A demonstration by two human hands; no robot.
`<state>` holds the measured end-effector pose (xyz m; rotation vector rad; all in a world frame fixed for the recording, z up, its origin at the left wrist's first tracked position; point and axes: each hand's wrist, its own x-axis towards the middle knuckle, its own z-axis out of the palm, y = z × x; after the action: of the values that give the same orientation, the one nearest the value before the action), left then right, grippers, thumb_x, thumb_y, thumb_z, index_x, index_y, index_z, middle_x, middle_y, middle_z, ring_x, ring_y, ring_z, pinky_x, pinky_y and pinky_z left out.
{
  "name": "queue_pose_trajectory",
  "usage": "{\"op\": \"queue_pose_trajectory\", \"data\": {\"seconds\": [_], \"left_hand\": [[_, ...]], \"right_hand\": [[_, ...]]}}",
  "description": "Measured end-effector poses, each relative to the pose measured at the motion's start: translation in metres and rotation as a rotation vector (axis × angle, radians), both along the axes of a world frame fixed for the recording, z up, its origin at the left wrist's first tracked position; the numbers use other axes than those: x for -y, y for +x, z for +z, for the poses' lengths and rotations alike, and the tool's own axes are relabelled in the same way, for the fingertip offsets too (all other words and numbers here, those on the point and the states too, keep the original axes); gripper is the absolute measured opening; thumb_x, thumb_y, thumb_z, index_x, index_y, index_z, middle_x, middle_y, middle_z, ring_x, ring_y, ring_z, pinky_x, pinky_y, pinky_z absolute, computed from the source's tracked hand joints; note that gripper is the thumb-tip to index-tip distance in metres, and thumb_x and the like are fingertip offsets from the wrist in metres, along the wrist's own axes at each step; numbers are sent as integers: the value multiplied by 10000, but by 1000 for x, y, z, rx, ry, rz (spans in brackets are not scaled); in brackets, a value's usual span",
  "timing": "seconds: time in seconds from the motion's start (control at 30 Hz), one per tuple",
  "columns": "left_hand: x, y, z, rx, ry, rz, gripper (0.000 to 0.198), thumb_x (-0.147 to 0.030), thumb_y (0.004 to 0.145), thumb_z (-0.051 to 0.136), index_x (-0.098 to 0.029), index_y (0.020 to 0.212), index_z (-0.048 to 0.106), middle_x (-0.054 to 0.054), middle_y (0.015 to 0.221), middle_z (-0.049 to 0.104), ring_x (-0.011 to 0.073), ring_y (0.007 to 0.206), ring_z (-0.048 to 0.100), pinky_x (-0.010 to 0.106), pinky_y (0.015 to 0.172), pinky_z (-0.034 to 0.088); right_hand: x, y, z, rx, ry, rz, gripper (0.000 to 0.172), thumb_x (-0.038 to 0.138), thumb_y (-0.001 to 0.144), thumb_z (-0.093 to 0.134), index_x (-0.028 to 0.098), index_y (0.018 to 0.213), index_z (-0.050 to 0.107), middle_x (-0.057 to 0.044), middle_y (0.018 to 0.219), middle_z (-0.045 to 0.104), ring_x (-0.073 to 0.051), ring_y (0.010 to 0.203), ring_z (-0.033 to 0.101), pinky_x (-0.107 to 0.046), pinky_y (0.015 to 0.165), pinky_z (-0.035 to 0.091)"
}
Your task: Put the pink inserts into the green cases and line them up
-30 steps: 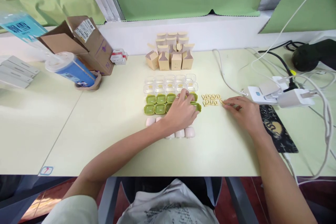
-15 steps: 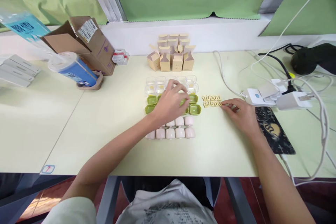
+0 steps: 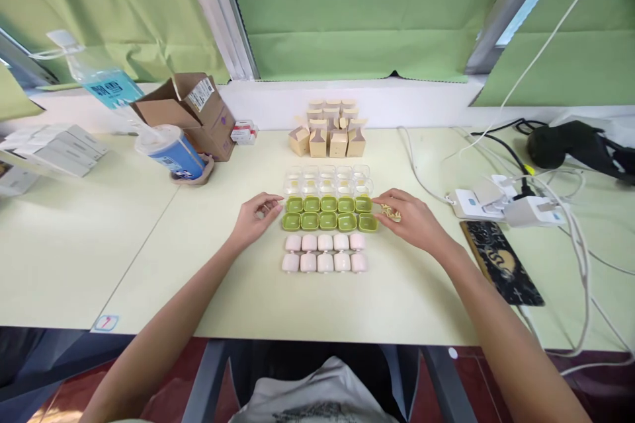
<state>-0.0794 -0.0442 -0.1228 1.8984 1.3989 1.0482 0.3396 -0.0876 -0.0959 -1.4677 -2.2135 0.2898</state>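
Two rows of small green cups (image 3: 328, 220) lie on the table in front of me. My left hand (image 3: 254, 219) is at their left end, thumb and index finger apart and close to the end cups. At the right end, my right hand (image 3: 414, 219) has its fingertips at the end cups, thumb and index spread. Small yellow pieces (image 3: 391, 212) lie partly hidden under my right hand. Nearer to me sit two rows of pale pink rounded pieces (image 3: 325, 263). Behind the green cups are rows of clear plastic covers (image 3: 327, 180).
Small open cardboard boxes (image 3: 338, 143) stand by the wall. To the left are a blue cup (image 3: 173, 157), a larger carton (image 3: 211, 125) and a tilted bottle (image 3: 106, 87). A phone (image 3: 501, 263), white power strip (image 3: 473, 203) and cables occupy the right.
My left hand has moved left from above the green cups to their left end. My right hand has come leftward from the yellow pieces to the cups' right end. The view has shifted.
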Motion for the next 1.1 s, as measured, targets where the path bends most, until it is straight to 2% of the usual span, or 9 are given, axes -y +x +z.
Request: {"op": "queue_pose_trajectory", "data": {"seconds": [0.13,0.4,0.57,0.7,0.83,0.97,1.1], "left_hand": [[7,8,-5,-29,-45,8,479,-536,997,655,-162,1285,738,58,973,777,168,814,666,323,778,578],[9,9,-10,-125,-48,-23,446,-517,999,631,-191,1291,720,59,1009,800,193,862,696,343,818,550],[9,10,-11,-128,-51,-33,419,-504,1012,610,-199,1280,716,68,1070,826,196,880,709,354,839,559],[11,9,-11,-140,-42,-28,397,-484,1030,594,-207,1288,712,65,1083,826,190,884,711,349,842,563],[11,8,-11,-143,-31,-31,383,-470,1054,578,-202,1298,702,67,1106,814,175,866,693,333,825,553],[11,8,-11,-175,12,-60,341,-448,1066,570,-208,1265,707,70,1152,778,161,854,677,323,826,544],[11,7,-12,-197,36,-60,303,-422,1065,583,-223,1259,705,61,1146,763,159,845,677,315,831,552]], "right_hand": [[-12,-19,-6,147,-5,-33,256,260,982,683,247,1158,868,-101,1210,775,-277,1021,758,-387,737,590],[-11,-29,-14,200,67,8,233,169,998,654,236,1017,876,-106,1137,735,-247,927,718,-365,633,514],[-9,-33,-17,127,155,6,246,188,1029,633,227,1109,862,-116,1116,735,-272,970,739,-382,651,554],[2,-46,-16,-37,285,68,273,166,1063,590,245,1087,850,-112,1095,750,-279,998,714,-422,785,612],[11,-57,-14,-2,317,214,277,129,1028,611,244,1023,864,-105,1289,793,-332,1166,638,-513,968,609],[13,-61,-18,88,284,210,256,267,1080,633,230,1064,886,-117,1450,754,-393,1313,550,-611,1084,554],[12,-65,-24,107,221,181,341,395,1138,593,213,1121,880,-137,1436,766,-408,1332,519,-640,1083,529]]}}
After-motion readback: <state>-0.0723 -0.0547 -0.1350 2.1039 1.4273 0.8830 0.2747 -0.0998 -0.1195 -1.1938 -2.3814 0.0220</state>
